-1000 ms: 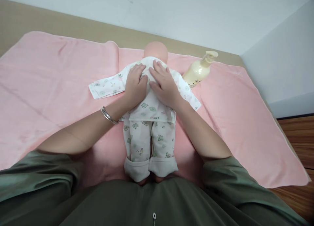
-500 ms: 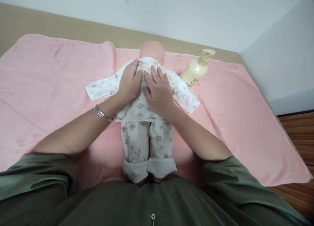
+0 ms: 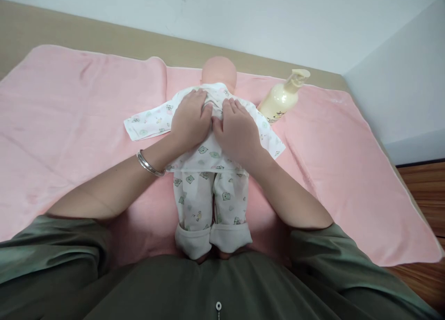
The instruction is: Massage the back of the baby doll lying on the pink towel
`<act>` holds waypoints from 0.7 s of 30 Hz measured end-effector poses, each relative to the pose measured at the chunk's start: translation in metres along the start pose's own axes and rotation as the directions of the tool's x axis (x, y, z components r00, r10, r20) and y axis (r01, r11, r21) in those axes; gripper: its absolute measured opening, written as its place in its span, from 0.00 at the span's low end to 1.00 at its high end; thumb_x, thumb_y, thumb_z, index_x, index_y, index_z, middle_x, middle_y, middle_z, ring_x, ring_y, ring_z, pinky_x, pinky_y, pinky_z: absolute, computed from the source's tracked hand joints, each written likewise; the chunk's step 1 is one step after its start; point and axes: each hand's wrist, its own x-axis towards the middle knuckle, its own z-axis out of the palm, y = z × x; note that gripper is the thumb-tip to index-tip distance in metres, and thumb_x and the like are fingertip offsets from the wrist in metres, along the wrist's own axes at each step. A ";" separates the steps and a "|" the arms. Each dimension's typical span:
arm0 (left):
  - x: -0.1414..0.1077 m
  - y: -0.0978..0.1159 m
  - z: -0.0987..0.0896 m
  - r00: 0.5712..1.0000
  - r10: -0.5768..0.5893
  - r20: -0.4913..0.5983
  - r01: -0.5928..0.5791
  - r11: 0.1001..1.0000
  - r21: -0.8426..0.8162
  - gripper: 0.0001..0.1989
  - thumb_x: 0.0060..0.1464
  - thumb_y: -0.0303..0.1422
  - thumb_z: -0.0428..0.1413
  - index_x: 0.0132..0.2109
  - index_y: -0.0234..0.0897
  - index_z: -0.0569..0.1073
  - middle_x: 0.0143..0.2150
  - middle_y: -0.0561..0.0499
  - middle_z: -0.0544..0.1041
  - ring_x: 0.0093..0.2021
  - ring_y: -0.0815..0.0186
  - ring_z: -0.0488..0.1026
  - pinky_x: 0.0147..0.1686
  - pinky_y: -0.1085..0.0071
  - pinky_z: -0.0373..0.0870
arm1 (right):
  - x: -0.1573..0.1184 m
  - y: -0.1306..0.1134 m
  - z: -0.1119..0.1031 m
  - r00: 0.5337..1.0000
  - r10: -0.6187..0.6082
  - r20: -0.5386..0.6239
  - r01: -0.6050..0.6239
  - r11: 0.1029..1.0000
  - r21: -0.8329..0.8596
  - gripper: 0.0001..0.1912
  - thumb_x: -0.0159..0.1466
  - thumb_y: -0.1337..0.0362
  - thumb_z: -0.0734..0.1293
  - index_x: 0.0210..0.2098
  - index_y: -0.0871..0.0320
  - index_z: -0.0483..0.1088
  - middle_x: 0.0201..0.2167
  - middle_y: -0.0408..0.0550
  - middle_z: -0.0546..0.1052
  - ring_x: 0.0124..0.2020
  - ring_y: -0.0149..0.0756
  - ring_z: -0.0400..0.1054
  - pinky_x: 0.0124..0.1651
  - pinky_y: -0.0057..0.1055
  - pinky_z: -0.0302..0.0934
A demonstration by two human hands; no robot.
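Observation:
A baby doll (image 3: pixel 219 72) lies face down, its bald head away from me and its feet close to my body. It wears a white printed top (image 3: pixel 208 157) and matching trousers (image 3: pixel 194 199) with turned-up cuffs. On the left side of its upper back rests my left hand (image 3: pixel 191 118), lying flat with the thumb pointing inward. My right hand (image 3: pixel 239 132) lies on the right side of the back, fingers together and stretched forward. Both palms touch the cloth, and neither hand grips anything. The doll's face and hands are hidden.
Under the doll a pink blanket (image 3: pixel 90 106) covers most of the table (image 3: pixel 104 37). A cream pump bottle (image 3: pixel 281 97) leans or lies by the doll's right sleeve. Behind the table is a white wall (image 3: pixel 243 18). Brown wood (image 3: pixel 424 185) shows at the right.
My right hand has slid slightly right and toward me, its fingers now closer together. My left hand has turned a little inward. The cloth between them has bunched near the neck.

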 end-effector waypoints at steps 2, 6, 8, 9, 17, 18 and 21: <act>0.006 -0.006 -0.002 1.000 -0.020 -0.013 0.020 1.000 0.019 0.24 0.62 0.48 0.55 0.60 0.44 0.76 0.69 0.47 0.73 0.74 0.48 0.61 0.81 0.51 0.46 | -0.007 -0.010 -0.006 1.000 -0.008 0.006 0.009 0.999 -0.034 0.33 0.72 0.62 0.54 0.69 0.79 0.59 0.70 0.70 0.66 0.74 0.59 0.56 0.78 0.58 0.49; 0.000 0.008 -0.003 0.999 -0.014 0.048 0.003 0.977 0.213 0.26 0.66 0.46 0.49 0.64 0.39 0.73 0.71 0.43 0.70 0.76 0.47 0.59 0.80 0.48 0.47 | 0.005 0.000 -0.011 0.999 -0.003 0.046 0.002 1.000 0.018 0.30 0.74 0.60 0.53 0.69 0.73 0.61 0.71 0.64 0.65 0.75 0.54 0.55 0.80 0.57 0.45; -0.010 0.023 -0.001 0.997 0.012 0.073 -0.036 0.945 0.324 0.26 0.67 0.44 0.47 0.64 0.37 0.72 0.71 0.41 0.70 0.76 0.48 0.59 0.79 0.48 0.49 | 0.018 0.016 -0.009 0.995 0.006 0.099 -0.015 0.995 0.094 0.31 0.75 0.57 0.51 0.71 0.68 0.58 0.75 0.60 0.59 0.78 0.52 0.49 0.80 0.58 0.41; -0.016 0.030 0.001 0.996 0.034 0.085 -0.063 0.929 0.366 0.25 0.67 0.43 0.47 0.63 0.35 0.72 0.70 0.40 0.70 0.75 0.48 0.59 0.79 0.49 0.50 | 0.024 0.024 -0.007 0.993 0.008 0.117 -0.022 0.992 0.124 0.31 0.76 0.56 0.51 0.72 0.66 0.56 0.76 0.59 0.56 0.79 0.51 0.46 0.80 0.58 0.40; -0.008 0.025 0.005 0.997 0.063 0.037 -0.073 0.917 0.392 0.24 0.69 0.38 0.43 0.62 0.33 0.73 0.69 0.41 0.72 0.73 0.52 0.64 0.77 0.51 0.56 | 0.016 0.015 -0.001 0.999 0.030 -0.034 -0.028 0.998 0.057 0.24 0.77 0.57 0.52 0.62 0.65 0.67 0.66 0.61 0.71 0.73 0.55 0.59 0.76 0.57 0.51; -0.003 0.020 0.003 0.998 0.051 0.027 -0.057 0.925 0.376 0.24 0.69 0.39 0.43 0.63 0.34 0.73 0.69 0.42 0.72 0.73 0.52 0.64 0.77 0.51 0.57 | 0.010 0.007 -0.002 0.998 0.036 -0.057 -0.035 0.999 0.021 0.23 0.77 0.58 0.52 0.59 0.66 0.69 0.62 0.63 0.74 0.70 0.55 0.62 0.74 0.54 0.55; 0.012 0.008 -0.002 0.998 -0.010 0.055 -0.010 0.937 0.350 0.24 0.68 0.39 0.44 0.63 0.35 0.74 0.69 0.46 0.73 0.72 0.53 0.65 0.77 0.51 0.58 | -0.004 -0.009 -0.004 0.995 0.005 -0.095 -0.012 0.997 -0.075 0.22 0.76 0.61 0.53 0.56 0.69 0.70 0.56 0.65 0.77 0.65 0.56 0.67 0.69 0.51 0.62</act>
